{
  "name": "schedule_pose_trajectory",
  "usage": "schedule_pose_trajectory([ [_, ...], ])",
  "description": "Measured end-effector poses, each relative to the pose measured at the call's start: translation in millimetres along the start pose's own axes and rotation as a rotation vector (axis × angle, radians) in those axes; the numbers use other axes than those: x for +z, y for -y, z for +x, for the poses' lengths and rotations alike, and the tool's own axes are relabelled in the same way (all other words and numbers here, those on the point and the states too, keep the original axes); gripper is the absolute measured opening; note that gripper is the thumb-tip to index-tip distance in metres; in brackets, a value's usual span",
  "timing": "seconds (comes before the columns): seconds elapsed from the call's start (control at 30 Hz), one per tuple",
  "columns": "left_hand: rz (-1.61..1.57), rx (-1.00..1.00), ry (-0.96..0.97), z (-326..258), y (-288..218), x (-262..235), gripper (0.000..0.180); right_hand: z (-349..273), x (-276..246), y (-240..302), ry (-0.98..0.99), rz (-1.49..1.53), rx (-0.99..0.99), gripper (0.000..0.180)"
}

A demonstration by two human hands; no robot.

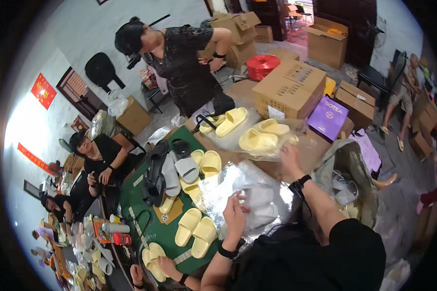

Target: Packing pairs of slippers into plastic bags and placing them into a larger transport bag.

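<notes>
A clear plastic bag (pixel 218 194) lies in front of me with a pair of white slippers (pixel 258 198) inside. My left hand (pixel 234 213) is at the bag's near side, its fingers drawn together on the film. Farther off, my right hand (pixel 292 161) reaches to a second bagged pair, the pale yellow slippers (pixel 258 140). Its fingertips are blurred against the shiny film, so their grip is unclear. To the left of the white pair, loose yellow slippers (pixel 204 236) rest on the green tabletop (pixel 179 138).
Grey and black slippers (pixel 155 182) crowd the table's left. Another person's hand (pixel 167 266) touches yellow slippers (pixel 153 257) at the near left. A cardboard box (pixel 289 89) and purple box (pixel 328 118) stand beyond my right hand. An open sack (pixel 369 169) is at right. A person (pixel 179 63) stands opposite.
</notes>
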State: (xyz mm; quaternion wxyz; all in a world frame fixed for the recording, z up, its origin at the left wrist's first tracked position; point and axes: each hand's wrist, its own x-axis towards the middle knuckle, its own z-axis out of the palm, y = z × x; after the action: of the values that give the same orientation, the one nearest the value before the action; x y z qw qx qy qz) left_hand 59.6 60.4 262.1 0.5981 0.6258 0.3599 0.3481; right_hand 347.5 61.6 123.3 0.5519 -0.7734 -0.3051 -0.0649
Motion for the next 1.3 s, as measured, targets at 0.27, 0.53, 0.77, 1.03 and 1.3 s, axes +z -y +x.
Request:
schedule_pose_trajectory([
  [0.27, -0.125, 0.064, 0.173, 41, -12, 45, 0.025, -39, -93, 135, 0.780, 0.152, -0.314, 0.037],
  [0.53, 0.120, 0.175, 0.494, 25, -51, 75, 0.019, -84, -104, 133, 0.377, 0.182, -0.230, 0.036],
  [0.77, 0.218, 0.931, 0.548, 25, -122, 84, 0.017, -57, -215, 158, -0.055, -0.074, -0.551, 0.024],
  [1.03, -0.326, 0.266, 0.543, 67, -106, 113, 0.017, -58, -342, 148, -0.879, -0.554, -0.468, 0.023],
  [1.3, 0.094, 0.026, 0.954, 25, 123, 218, 0.050, -78, -375, 115, -0.996, -0.867, -0.305, 0.022],
])
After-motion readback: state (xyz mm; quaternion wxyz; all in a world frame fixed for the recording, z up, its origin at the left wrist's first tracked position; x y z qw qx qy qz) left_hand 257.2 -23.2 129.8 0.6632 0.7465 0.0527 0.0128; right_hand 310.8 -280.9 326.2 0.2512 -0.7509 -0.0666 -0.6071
